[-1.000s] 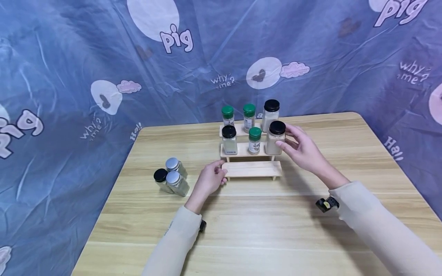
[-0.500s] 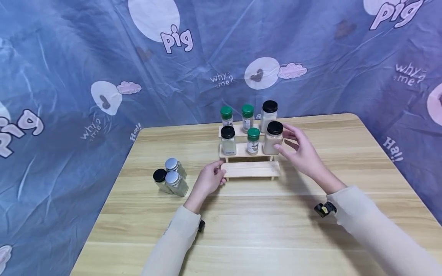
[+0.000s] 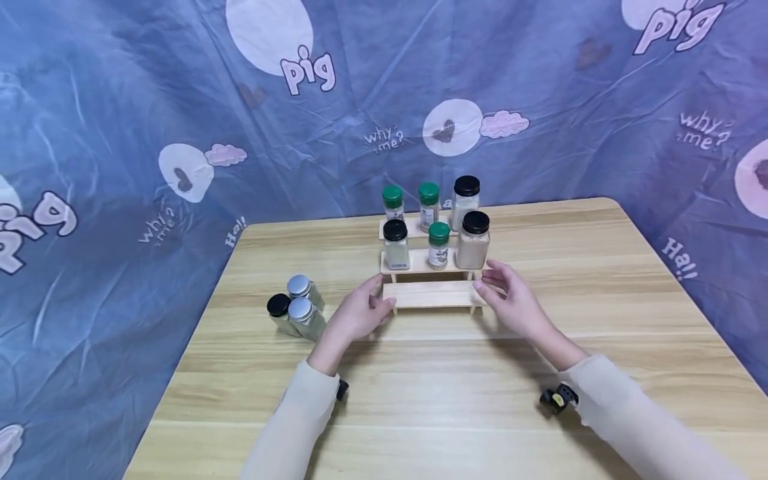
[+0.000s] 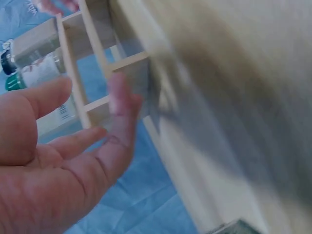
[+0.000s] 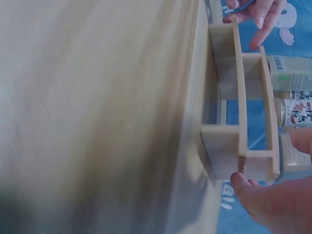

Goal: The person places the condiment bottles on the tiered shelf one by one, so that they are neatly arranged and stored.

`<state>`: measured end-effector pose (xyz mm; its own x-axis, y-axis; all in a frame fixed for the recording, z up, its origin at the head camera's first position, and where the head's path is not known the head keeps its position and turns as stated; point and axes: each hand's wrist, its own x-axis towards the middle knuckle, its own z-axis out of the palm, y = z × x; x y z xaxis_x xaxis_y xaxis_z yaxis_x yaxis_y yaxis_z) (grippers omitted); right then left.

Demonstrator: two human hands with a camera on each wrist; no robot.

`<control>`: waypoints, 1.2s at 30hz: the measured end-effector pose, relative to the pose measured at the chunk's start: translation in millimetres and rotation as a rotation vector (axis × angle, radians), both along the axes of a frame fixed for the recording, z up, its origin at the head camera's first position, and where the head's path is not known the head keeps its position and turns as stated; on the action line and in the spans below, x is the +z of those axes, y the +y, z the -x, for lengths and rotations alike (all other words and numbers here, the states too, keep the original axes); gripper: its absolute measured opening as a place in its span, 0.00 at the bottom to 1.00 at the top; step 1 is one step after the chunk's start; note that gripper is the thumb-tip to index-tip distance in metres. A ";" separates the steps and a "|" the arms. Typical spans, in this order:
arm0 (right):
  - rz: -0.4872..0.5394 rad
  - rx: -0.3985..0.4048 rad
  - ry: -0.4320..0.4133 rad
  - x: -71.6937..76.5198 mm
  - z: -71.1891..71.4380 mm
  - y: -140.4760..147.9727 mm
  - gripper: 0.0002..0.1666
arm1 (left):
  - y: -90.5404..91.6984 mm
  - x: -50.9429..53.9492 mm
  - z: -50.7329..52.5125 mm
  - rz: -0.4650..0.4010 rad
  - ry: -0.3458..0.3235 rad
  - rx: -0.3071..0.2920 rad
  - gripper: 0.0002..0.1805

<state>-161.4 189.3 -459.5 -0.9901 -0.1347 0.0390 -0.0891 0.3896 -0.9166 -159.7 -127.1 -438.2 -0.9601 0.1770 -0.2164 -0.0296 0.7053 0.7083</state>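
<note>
A three-step wooden rack (image 3: 432, 294) has a bare lowest step. Its middle step bears a black-lidded jar (image 3: 397, 247), a green-lidded jar (image 3: 439, 247) and a larger black-lidded jar (image 3: 473, 241); two green-lidded jars and one black-lidded jar stand on the top step. My left hand (image 3: 358, 311) is at the lowest step's left end, thumb and fingers apart in the left wrist view (image 4: 73, 161). At the right end is my right hand (image 3: 515, 301), its fingers loosely bent; in the right wrist view a fingertip meets the rack's edge (image 5: 242, 97).
Left of the rack, two silver-lidded jars (image 3: 302, 309) and a black-lidded jar (image 3: 279, 307) stand close together on the wooden table (image 3: 432, 400). A blue printed cloth (image 3: 336, 153) hangs behind the table.
My right hand has left the larger black-lidded jar and come down to the lowest step's right end. My left hand has shifted slightly, its fingers now more spread.
</note>
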 end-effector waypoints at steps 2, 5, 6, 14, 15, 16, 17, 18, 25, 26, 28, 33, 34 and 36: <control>-0.014 -0.002 -0.035 -3.6 -1.4 -1.5 0.41 | -2.0 4.5 -3.7 0.031 0.018 -0.007 0.41; -0.017 -0.014 -0.097 -8.2 -3.1 -3.2 0.41 | -5.1 11.4 -10.7 0.065 0.058 -0.013 0.40; -0.004 -0.014 -0.120 -9.7 -3.6 -3.8 0.41 | -6.9 13.8 -13.1 0.066 0.076 -0.017 0.39; 0.119 -0.015 -0.183 -20.6 -3.1 -5.1 0.37 | -35.8 36.2 -34.0 -0.011 0.276 -0.164 0.29; 0.124 -0.019 -0.179 -21.7 -3.3 -4.6 0.37 | -41.1 38.5 -37.0 -0.022 0.307 -0.167 0.29; 0.125 -0.024 -0.173 -22.8 -3.4 -4.2 0.36 | -46.8 40.5 -39.8 -0.027 0.346 -0.162 0.28; 0.129 -0.024 -0.169 -23.8 -3.4 -3.8 0.36 | -53.0 42.2 -42.8 -0.030 0.389 -0.149 0.27; 0.135 -0.026 -0.168 -24.8 -3.5 -3.4 0.36 | -59.6 43.3 -45.8 -0.032 0.435 -0.127 0.27; 0.241 -0.039 -0.207 -30.4 -4.9 -0.1 0.38 | -115.1 41.8 -66.2 -0.100 0.630 0.131 0.31; 0.258 -0.040 -0.211 -30.9 -5.2 0.3 0.38 | -123.8 40.1 -68.0 -0.108 0.620 0.163 0.35; 0.287 -0.046 -0.221 -32.1 -5.7 1.1 0.39 | -141.2 35.5 -71.0 -0.110 0.582 0.196 0.46; 0.314 -0.052 -0.228 -33.5 -5.9 1.8 0.39 | -174.3 16.2 -72.8 -0.067 0.395 0.164 0.65; 0.317 -0.050 -0.228 -33.5 -5.7 1.7 0.39 | -178.4 11.6 -71.9 -0.066 0.355 0.150 0.66; 0.327 -0.044 -0.231 -33.8 -5.2 1.5 0.39 | -184.5 3.7 -69.9 -0.079 0.272 0.130 0.66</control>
<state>-156.2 190.8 -493.2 -0.9823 -0.1099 -0.1519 0.1444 0.0729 -0.9868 -89.8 -311.6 -434.4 -0.9966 0.0547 0.0615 0.0822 0.6502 0.7553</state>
